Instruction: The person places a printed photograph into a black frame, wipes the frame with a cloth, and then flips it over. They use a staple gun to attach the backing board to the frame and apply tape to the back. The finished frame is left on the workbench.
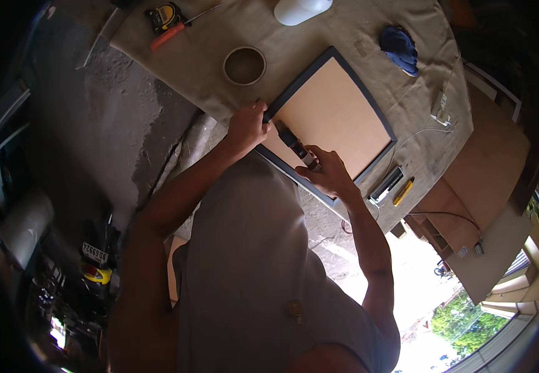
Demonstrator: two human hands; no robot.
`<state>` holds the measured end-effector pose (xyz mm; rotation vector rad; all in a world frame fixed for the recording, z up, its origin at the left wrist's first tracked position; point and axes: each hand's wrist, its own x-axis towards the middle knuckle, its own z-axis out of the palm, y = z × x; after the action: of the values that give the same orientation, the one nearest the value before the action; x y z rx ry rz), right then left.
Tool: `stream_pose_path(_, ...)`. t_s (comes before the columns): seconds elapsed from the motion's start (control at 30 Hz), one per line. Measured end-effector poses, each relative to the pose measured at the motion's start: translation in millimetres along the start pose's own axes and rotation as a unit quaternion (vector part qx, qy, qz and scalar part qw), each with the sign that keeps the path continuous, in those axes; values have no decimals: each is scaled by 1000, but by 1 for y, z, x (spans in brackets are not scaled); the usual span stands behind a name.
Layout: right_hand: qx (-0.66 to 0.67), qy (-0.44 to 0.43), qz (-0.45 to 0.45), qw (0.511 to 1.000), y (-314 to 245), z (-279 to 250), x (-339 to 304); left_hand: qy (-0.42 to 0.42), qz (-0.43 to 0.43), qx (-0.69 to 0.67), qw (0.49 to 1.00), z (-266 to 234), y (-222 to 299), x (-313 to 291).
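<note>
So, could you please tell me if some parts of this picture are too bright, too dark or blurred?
All in the head view: the ground outside at lower right is washed out almost white; the clutter at lower left sinks into shadow; the tan panel reads clearly; the left hand and right hand show no strong motion blur; black fisheye vignetting closes the corners.

Smooth, matt brown board (335, 112) fills the dark frame (364, 93), perhaps wood or plastic; beneath the frame lies wrinkled, matt tabletop cloth (188, 65), beyond the frame a smooth white container (302, 10).
</note>
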<state>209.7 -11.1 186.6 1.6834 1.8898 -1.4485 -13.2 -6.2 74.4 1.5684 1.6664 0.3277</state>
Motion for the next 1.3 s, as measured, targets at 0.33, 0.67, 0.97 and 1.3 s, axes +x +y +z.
stream_pose_path(0.33, -24, -54, 23, 998, -33, -17, 15, 42, 96, -23, 994, 5, -7, -2)
stream_pose_path(0.67, -106, -57, -36, 992, -1, -40, 7, 2, 58, -48, 997, -6, 4, -2)
stream_pose_path(0.97, 66, -5, -43, 997, 38, -114, 52, 50, 55, 1, 997, 11, 72, 103)
stream_pose_path(1.3, -121, -23, -6, 992, 3, -136, 80, 54, 78, 3, 996, 17, 66, 122)
